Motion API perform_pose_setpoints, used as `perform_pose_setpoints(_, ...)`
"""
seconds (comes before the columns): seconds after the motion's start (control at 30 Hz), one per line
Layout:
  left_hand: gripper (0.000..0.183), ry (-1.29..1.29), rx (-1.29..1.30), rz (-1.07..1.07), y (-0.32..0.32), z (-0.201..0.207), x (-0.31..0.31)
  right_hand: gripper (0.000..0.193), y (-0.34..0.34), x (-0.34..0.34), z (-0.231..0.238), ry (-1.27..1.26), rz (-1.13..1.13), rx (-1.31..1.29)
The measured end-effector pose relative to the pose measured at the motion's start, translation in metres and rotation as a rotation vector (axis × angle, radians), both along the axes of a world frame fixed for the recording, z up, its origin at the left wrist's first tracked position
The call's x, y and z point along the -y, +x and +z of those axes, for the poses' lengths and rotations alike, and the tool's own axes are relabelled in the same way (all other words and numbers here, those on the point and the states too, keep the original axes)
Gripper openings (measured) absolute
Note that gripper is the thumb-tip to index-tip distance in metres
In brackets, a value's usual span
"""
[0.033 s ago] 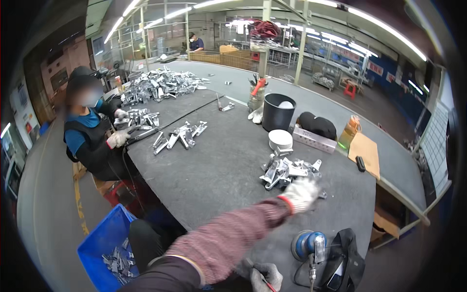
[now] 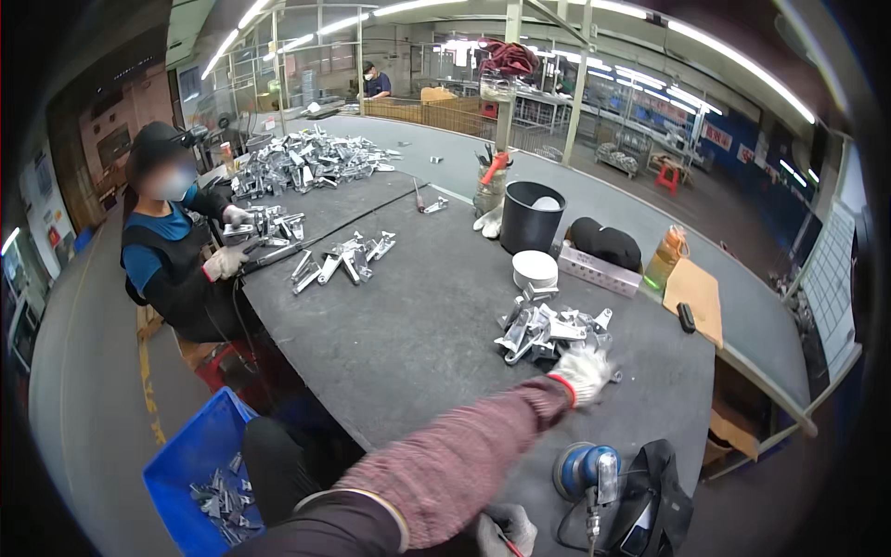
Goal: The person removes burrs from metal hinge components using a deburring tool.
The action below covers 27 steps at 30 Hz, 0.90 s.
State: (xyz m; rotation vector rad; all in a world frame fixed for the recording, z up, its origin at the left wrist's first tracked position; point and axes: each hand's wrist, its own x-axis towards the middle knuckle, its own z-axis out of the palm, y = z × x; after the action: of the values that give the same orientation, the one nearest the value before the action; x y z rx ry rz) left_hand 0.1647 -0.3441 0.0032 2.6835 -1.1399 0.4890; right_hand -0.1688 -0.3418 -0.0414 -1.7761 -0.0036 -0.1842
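My left arm, in a maroon knitted sleeve, reaches across to the right. My white-gloved left hand is at the near right edge of a pile of shiny metal parts. One part's end shows beside its fingers; whether they grip it is hidden. At the lower edge my gloved right hand is closed round a thin red stick-like tool, partly hidden by my left sleeve. To its right, a blue round air sander rests on the dark table.
A black bag lies beside the sander. Behind the pile stand a white round container, a black bucket and a bottle. A blue bin holds parts at lower left. A masked co-worker works at left near more parts.
My left hand has moved slightly right and toward me along the pile's edge. My right hand keeps its place with the red tool.
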Motion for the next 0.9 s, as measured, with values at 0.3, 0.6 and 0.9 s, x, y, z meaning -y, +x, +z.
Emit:
perform_pose_setpoints(0.3,0.029,-0.308,-0.295,-0.135,-0.019,0.042,-0.051,0.014,0.010,0.019,0.014,-0.022,-0.058,0.077)
perform_pose_setpoints(0.6,0.033,-0.159,-0.867,0.417,-0.143,0.077,-0.305,0.016,0.004,0.017,0.031,-0.006,0.026,0.023)
perform_pose_setpoints(0.9,0.048,-0.203,-0.754,-0.074,-0.150,0.029,-0.356,0.008,0.049,-0.032,0.089,0.043,0.160,-0.205)
